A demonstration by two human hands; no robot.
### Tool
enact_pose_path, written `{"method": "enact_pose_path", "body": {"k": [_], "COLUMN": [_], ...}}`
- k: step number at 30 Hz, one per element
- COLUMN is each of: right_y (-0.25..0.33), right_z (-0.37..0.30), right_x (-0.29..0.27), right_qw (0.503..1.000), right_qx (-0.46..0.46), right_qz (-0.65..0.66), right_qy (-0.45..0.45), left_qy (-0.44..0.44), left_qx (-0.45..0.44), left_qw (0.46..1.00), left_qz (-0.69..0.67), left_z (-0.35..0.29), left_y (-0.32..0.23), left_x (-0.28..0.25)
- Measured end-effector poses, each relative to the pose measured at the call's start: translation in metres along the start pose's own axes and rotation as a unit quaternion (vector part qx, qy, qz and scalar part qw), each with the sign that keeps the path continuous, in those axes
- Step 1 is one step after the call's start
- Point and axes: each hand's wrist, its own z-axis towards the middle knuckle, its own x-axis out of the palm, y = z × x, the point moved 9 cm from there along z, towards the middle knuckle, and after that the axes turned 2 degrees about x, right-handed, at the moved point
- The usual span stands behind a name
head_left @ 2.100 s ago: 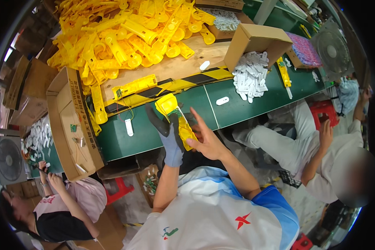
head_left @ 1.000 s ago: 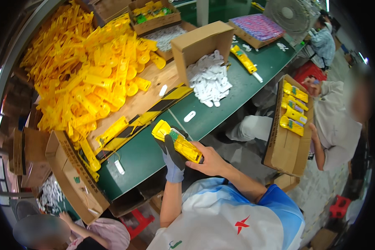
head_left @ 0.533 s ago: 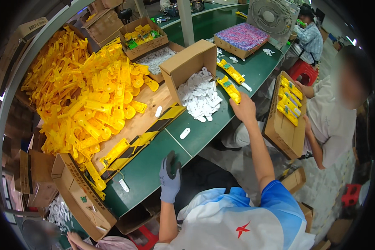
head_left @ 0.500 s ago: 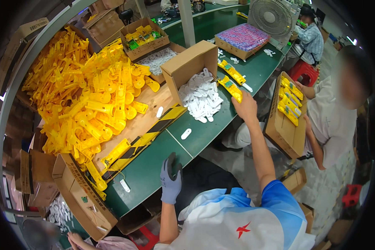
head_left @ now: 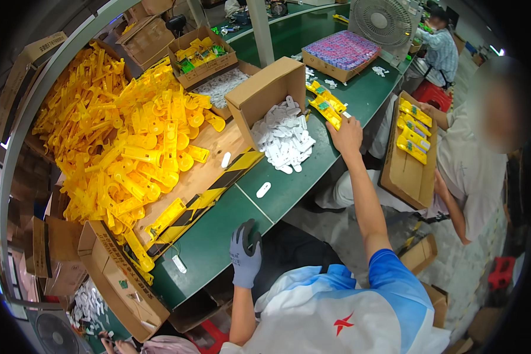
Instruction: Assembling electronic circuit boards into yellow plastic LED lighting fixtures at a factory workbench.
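Note:
My right hand (head_left: 347, 137), bare, is closed on the near end of a yellow plastic casing (head_left: 325, 112) that carries a small green circuit board. This casing lies right beside a second yellow casing (head_left: 331, 95) on the green bench. My left hand (head_left: 245, 256), in a grey glove with dark fingertips, hangs over the bench's near edge. Its fingers are bent but apart, with nothing between them. A heap of white plastic covers (head_left: 286, 138) spills from a tipped cardboard box (head_left: 265, 88) left of my right hand. One white cover (head_left: 264, 189) lies alone on the bench.
A large pile of yellow casings (head_left: 130, 135) fills the left side, behind a black-and-yellow striped edge (head_left: 209, 194). At right a person holds a cardboard box (head_left: 410, 177) with several yellow casings. A fan (head_left: 383, 26) and a tray of purple-pink cylinders (head_left: 342, 53) stand farther back.
My right hand has shifted slightly right and forward, bringing its casing against the other one. My left hand has moved little. The person's box at right has tilted and shifted slightly.

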Motion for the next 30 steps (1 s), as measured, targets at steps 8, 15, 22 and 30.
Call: {"method": "enact_pose_path", "body": {"k": [8, 15, 22, 30], "right_y": [0.037, 0.111, 0.154, 0.125], "right_z": [-0.008, -0.036, -0.062, -0.071], "right_x": [-0.045, -0.054, -0.01, -0.026], "right_qw": [0.98, 0.911, 0.942, 0.959], "right_qx": [-0.108, -0.186, -0.254, -0.173], "right_qz": [0.116, 0.359, 0.21, 0.223], "right_qy": [-0.123, 0.082, 0.066, -0.004], "left_qy": [-0.027, -0.024, -0.022, -0.021], "left_qx": [0.002, 0.018, 0.044, 0.015], "left_qw": [0.999, 0.999, 0.998, 1.0], "left_qz": [0.025, 0.037, 0.036, -0.003], "left_z": [0.002, 0.003, -0.002, 0.003], "left_y": [-0.005, -0.01, -0.016, -0.013], "left_x": [-0.003, -0.001, 0.0, 0.012]}}
